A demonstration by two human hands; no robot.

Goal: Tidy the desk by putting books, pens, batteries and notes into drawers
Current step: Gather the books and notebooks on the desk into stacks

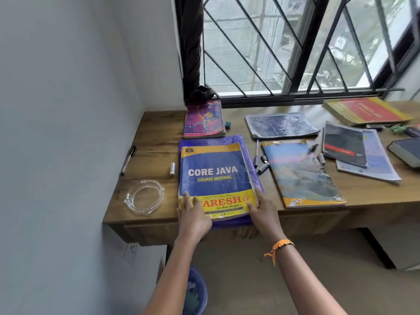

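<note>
A blue and yellow "Core Java" book lies on a purple folder at the front edge of the wooden desk. My left hand holds the book's near left corner and my right hand holds its near right corner, both gripping the pile. A pink book lies behind it. Left of the pile are a battery and a black pen. To the right lie a pen, a marker and several more books.
A glass ashtray sits at the desk's front left corner. A closed drawer front shows under the desk edge. The wall is close on the left, a barred window behind. A blue bin stands on the floor below.
</note>
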